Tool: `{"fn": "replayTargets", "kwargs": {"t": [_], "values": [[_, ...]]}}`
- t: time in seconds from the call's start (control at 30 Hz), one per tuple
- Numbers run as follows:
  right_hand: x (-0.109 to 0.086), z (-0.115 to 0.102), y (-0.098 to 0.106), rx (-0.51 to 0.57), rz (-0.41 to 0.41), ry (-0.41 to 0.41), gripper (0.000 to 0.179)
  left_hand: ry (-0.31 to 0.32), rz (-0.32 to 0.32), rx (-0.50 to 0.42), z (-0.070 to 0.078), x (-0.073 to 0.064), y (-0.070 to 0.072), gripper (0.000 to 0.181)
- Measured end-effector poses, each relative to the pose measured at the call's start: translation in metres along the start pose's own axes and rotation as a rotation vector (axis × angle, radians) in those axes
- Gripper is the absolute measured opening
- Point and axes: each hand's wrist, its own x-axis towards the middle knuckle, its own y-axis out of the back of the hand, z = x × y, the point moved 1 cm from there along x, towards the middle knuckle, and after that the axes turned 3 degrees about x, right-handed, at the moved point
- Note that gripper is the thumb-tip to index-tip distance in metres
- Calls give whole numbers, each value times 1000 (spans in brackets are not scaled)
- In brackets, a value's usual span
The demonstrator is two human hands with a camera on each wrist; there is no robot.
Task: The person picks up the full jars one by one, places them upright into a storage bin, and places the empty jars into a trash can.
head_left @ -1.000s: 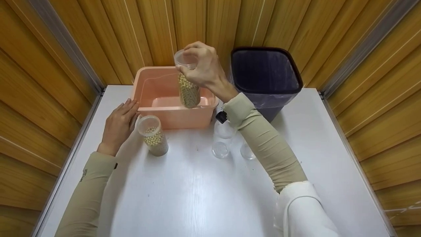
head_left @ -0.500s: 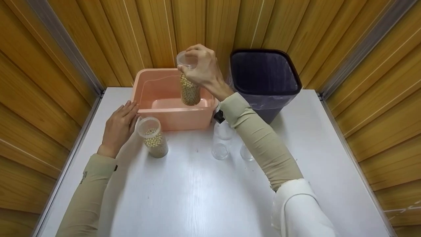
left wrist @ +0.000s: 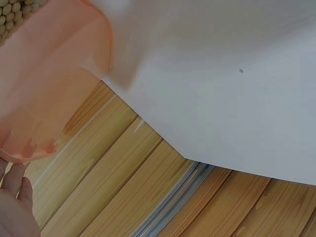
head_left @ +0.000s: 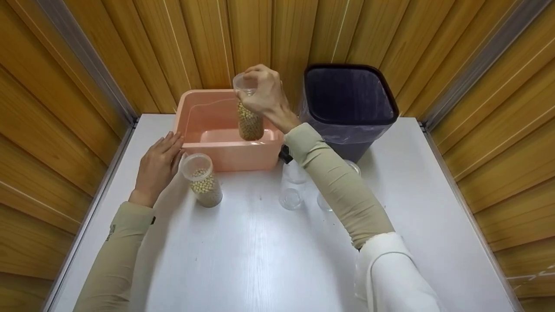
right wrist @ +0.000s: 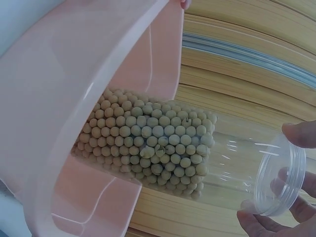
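My right hand (head_left: pixel 264 93) grips a clear plastic jar (right wrist: pixel 227 160) by its rim, thumb and fingers on opposite sides. The jar is more than half filled with round pale soybeans (right wrist: pixel 158 133). It hangs upright or nearly so inside the pink basin (head_left: pixel 230 156), near the front wall; whether its base touches the bottom is hidden. On the basin's left front corner, my left hand (head_left: pixel 154 167) rests its extended fingers along the rim. A second jar of soybeans (head_left: pixel 204 184) stands on the table beside that hand, with no lid on it.
Right of the basin stands a dark bin (head_left: pixel 360 134) lined with a clear bag. A clear bottle (head_left: pixel 292 190) with a black top stands before it, next to another clear container (head_left: pixel 323 203) partly hidden by my right sleeve. Wood-patterned walls enclose the white table (head_left: pixel 243 255).
My right hand has come down slightly with the jar, and its forearm has shifted a little left. My left hand keeps its place on the basin's rim.
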Motion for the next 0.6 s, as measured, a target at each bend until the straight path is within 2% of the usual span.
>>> {"fn": "replayTargets", "kwargs": {"t": [0.3, 0.6], "values": [[1, 11, -12, -3, -54, -72, 38, -17, 15, 4, 0, 1, -2, 39], [0, 21, -17, -64, -90, -139, 35, -12, 18, 3, 0, 1, -2, 40]]}}
